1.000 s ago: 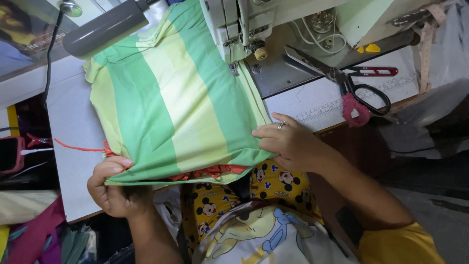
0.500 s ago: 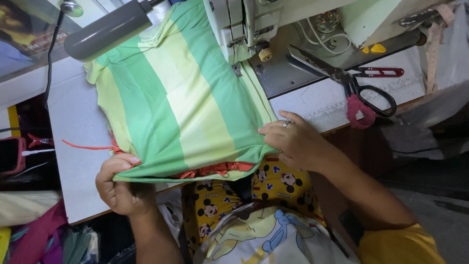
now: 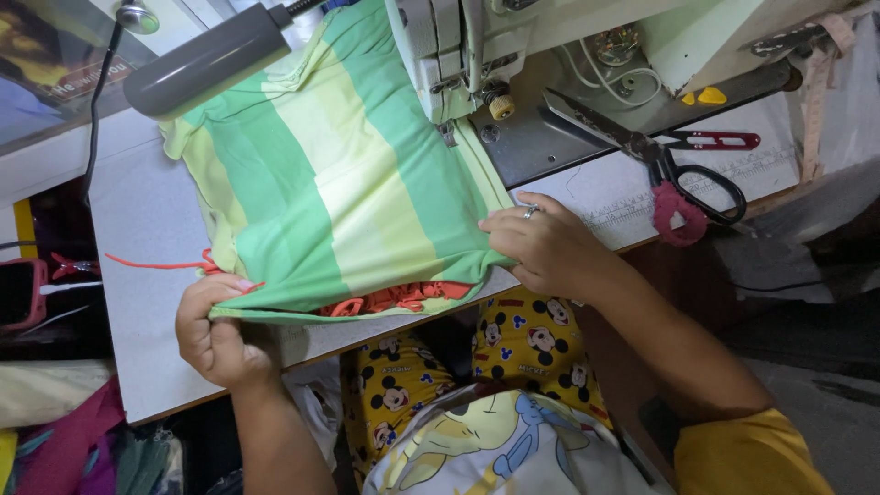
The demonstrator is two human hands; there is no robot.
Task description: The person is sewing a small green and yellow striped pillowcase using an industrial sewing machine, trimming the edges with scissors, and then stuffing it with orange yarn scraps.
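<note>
My left hand point(image 3: 220, 335) pinched the near corner of the green striped cloth point(image 3: 344, 197), my right hand point(image 3: 550, 247) pinned its other near corner, the cloth running away from me under the sewing machine point(image 3: 449, 50).

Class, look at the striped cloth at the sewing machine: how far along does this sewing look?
Done: the green striped cloth already lies under the sewing machine, an orange trim showing at its near edge. In hand: the left hand pinches the near corner, the right hand holds the other. Left: the scissors lie unused, and a red thread trails loose.
</note>
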